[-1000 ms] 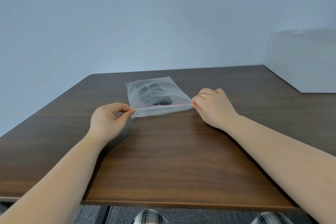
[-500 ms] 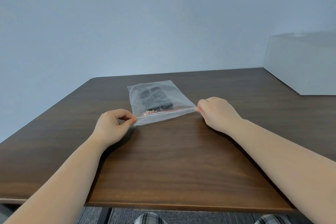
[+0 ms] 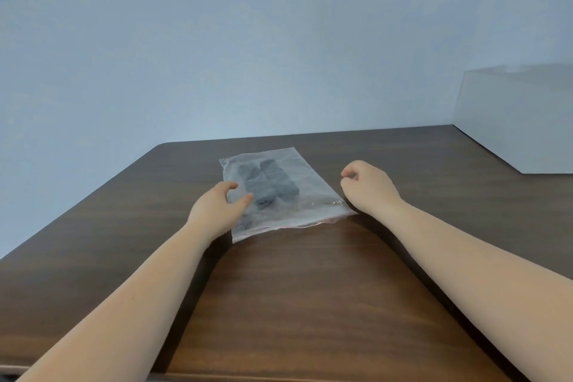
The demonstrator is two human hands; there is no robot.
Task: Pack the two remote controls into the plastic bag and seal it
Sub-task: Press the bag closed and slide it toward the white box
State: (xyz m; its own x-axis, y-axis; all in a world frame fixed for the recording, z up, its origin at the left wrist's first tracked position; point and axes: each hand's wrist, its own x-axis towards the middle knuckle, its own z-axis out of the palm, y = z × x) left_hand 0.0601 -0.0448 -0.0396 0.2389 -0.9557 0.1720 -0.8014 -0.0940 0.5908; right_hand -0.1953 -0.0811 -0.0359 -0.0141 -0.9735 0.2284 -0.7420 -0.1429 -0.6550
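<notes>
A clear plastic bag [image 3: 313, 195] lies flat on the dark wooden table [image 3: 310, 295], its red zip strip [image 3: 328, 220] along the near edge. Two dark remote controls sit side by side inside it, one on the left [image 3: 252, 186] and one on the right [image 3: 279, 178]. My left hand [image 3: 217, 211] hovers at the bag's left edge with fingers spread, the thumb touching the plastic. My right hand [image 3: 369, 189] is just off the bag's right edge, loosely curled and holding nothing.
A white box [image 3: 521, 121] stands at the table's back right corner. The table's left edge runs diagonally toward me, and its front edge is at the bottom of the view. A plain pale wall is behind.
Both hands have let go of the bag's zip corners. The bag now lies flat on the table, and the hands have moved a little farther away along its sides.
</notes>
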